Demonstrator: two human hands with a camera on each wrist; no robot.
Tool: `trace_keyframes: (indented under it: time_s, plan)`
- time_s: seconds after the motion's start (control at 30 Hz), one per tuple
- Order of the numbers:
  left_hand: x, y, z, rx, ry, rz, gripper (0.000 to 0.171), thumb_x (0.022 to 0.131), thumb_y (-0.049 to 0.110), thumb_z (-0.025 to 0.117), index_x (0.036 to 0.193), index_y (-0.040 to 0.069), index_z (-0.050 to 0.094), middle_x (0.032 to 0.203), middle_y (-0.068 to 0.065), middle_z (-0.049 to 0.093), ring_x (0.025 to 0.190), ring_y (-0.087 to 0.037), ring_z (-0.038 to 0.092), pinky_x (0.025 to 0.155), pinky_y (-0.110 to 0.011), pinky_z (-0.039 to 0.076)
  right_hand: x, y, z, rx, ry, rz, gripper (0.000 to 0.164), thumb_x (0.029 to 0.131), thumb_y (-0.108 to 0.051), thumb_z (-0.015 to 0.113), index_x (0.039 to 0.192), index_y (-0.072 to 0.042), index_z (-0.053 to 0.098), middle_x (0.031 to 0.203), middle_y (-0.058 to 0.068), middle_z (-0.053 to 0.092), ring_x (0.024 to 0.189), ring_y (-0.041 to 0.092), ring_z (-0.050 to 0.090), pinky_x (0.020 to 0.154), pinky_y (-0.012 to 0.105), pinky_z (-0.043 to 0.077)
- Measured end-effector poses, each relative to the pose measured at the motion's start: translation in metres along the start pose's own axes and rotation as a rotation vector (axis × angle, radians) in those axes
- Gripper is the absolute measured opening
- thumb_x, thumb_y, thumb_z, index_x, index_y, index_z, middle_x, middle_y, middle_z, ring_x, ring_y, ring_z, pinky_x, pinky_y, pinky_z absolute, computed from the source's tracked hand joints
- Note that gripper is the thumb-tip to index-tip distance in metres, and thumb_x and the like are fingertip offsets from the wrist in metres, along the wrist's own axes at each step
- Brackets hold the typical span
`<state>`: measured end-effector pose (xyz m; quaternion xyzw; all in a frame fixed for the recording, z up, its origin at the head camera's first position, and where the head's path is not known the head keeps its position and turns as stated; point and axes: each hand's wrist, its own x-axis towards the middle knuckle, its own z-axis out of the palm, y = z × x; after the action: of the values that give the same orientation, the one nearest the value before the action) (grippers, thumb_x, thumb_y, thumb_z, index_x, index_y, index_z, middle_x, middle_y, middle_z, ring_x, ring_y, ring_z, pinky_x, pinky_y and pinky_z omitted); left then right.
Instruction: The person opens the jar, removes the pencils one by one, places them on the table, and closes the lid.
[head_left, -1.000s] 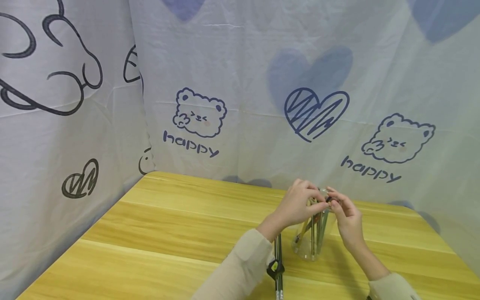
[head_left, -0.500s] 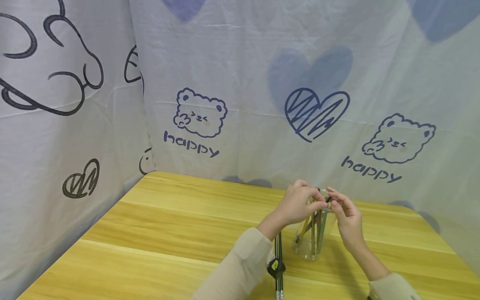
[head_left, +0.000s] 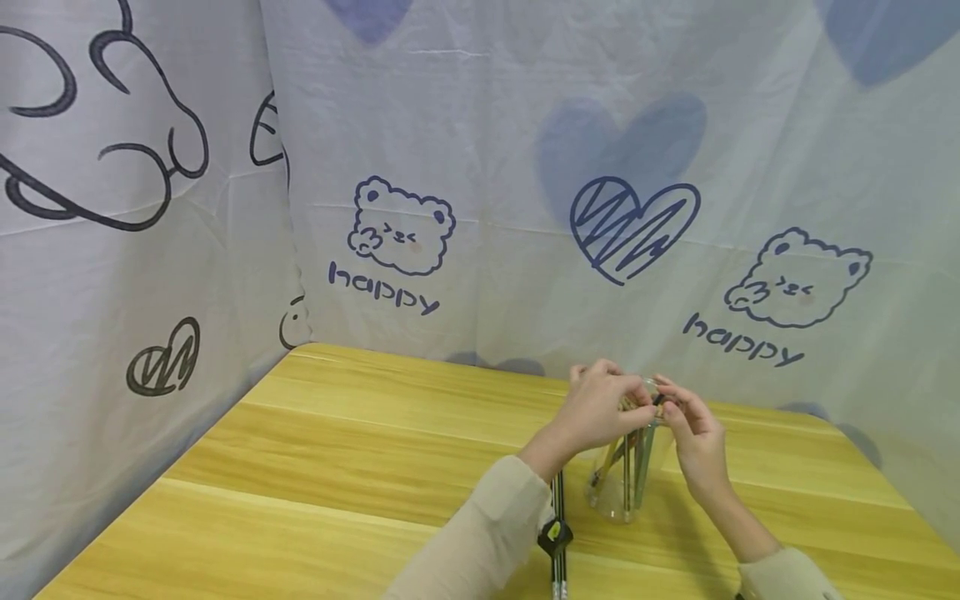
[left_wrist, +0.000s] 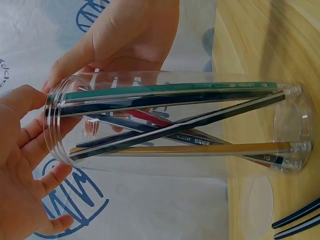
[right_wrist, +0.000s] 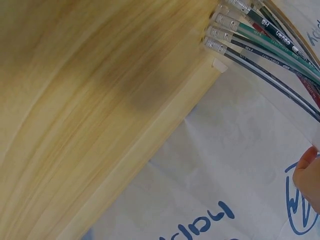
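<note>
A clear jar [head_left: 611, 502] stands upright on the table, holding several pencils [left_wrist: 190, 148] in green, black, red and yellow, eraser ends down. My left hand [head_left: 600, 408] reaches over the mouth, thumb and forefinger pinching a pencil's upper end at the rim; its other fingers spread beside the jar. From the right, my right hand [head_left: 701, 442] holds the jar near its rim, thumb in front and fingers behind. In the right wrist view, the eraser ends of the pencils [right_wrist: 270, 45] show, with part of a hand [right_wrist: 309, 177] at the edge.
Black pencils [head_left: 558, 575] lie on the wooden table [head_left: 337, 467] left of the jar, with a small black object with a green centre [head_left: 555, 536] over them. A clear round disc [left_wrist: 257, 207] lies beside the jar. Printed cloth [head_left: 510, 292] hangs behind the table.
Both hands stay at the jar's mouth. My left hand's fingers shift slightly over the pencil ends; the right hand hardly moves.
</note>
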<state>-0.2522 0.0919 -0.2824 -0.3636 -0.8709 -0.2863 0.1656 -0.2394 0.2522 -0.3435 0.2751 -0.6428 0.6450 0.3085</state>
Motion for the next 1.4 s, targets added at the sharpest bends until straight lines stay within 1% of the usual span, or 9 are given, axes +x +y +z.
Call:
trace_keyframes:
  time_s: [0.2,0.47,0.57,0.67,0.87,0.97,1.07,1.27,1.4]
  plan:
    - [0.002,-0.003,0.002,-0.105,0.021,-0.027,0.008,0.082,0.03,0.063,0.081,0.023,0.066,0.081,0.021,0.06,0.108,-0.009,0.042,0.097,-0.048,0.02,0.0,0.0,0.0,0.0,-0.003,-0.007,0.02,0.089,0.009,0.042,0.106,0.011,0.054,0.119,0.003,0.055,0.102,0.011,0.053,0.078,0.015,0.045]
    - [0.001,-0.005,0.0,-0.184,0.056,-0.044,0.022,0.078,0.034,0.068,0.095,0.02,0.065,0.077,0.019,0.062,0.096,-0.001,0.044,0.095,-0.038,0.023,0.0,0.001,0.0,-0.01,-0.008,-0.005,0.021,0.09,0.008,0.042,0.106,0.01,0.054,0.119,0.003,0.055,0.103,0.012,0.052,0.077,0.015,0.045]
    - [0.0,-0.006,0.001,-0.204,0.068,-0.033,0.021,0.079,0.034,0.067,0.095,0.02,0.068,0.078,0.019,0.063,0.093,0.001,0.044,0.093,-0.036,0.024,0.0,0.001,0.0,-0.009,-0.018,-0.014,0.021,0.09,0.008,0.042,0.107,0.011,0.053,0.12,0.003,0.055,0.101,0.011,0.053,0.076,0.015,0.045]
    - [0.0,-0.007,0.002,-0.229,0.115,-0.015,0.016,0.081,0.031,0.065,0.091,0.019,0.069,0.078,0.017,0.063,0.09,0.001,0.044,0.09,-0.034,0.026,0.0,0.002,0.0,0.008,-0.026,-0.026,0.021,0.089,0.01,0.041,0.106,0.012,0.052,0.119,0.004,0.055,0.097,0.01,0.054,0.072,0.015,0.047]
    - [0.003,-0.006,0.001,-0.339,0.277,0.039,0.013,0.084,0.021,0.064,0.092,0.011,0.062,0.078,0.006,0.065,0.083,-0.003,0.052,0.086,-0.028,0.035,0.0,0.003,0.0,0.006,-0.005,-0.023,0.023,0.088,0.011,0.041,0.108,0.01,0.054,0.115,0.002,0.057,0.097,0.012,0.054,0.072,0.015,0.046]
    - [0.003,-0.006,0.0,-0.437,0.321,0.054,0.01,0.084,0.016,0.063,0.087,0.009,0.057,0.078,0.002,0.063,0.077,-0.003,0.054,0.074,-0.017,0.041,0.0,0.002,0.001,0.004,0.005,-0.016,0.023,0.088,0.011,0.042,0.107,0.01,0.055,0.114,0.002,0.058,0.099,0.012,0.054,0.073,0.015,0.046]
    - [0.003,-0.006,0.0,-0.52,0.346,0.065,0.009,0.086,0.012,0.06,0.084,0.007,0.054,0.076,-0.001,0.061,0.071,-0.003,0.055,0.058,-0.013,0.045,0.0,0.003,0.001,0.038,-0.008,-0.025,0.023,0.088,0.013,0.04,0.106,0.012,0.054,0.115,0.003,0.058,0.097,0.012,0.054,0.07,0.016,0.048]
    - [0.002,-0.004,-0.004,-0.617,0.38,0.107,0.007,0.086,0.007,0.059,0.084,0.002,0.054,0.078,-0.01,0.062,0.064,-0.02,0.06,0.052,-0.012,0.043,0.0,0.003,0.001,0.049,-0.012,-0.03,0.022,0.088,0.013,0.04,0.105,0.012,0.053,0.116,0.004,0.057,0.096,0.012,0.053,0.067,0.017,0.049]
    - [-0.005,0.006,-0.018,-0.652,0.377,0.129,0.007,0.085,0.001,0.058,0.083,-0.003,0.054,0.079,-0.016,0.062,0.065,-0.029,0.061,0.054,-0.012,0.044,0.0,0.002,0.001,0.022,0.003,-0.022,0.022,0.088,0.012,0.04,0.105,0.012,0.054,0.115,0.003,0.057,0.097,0.012,0.053,0.068,0.016,0.048]
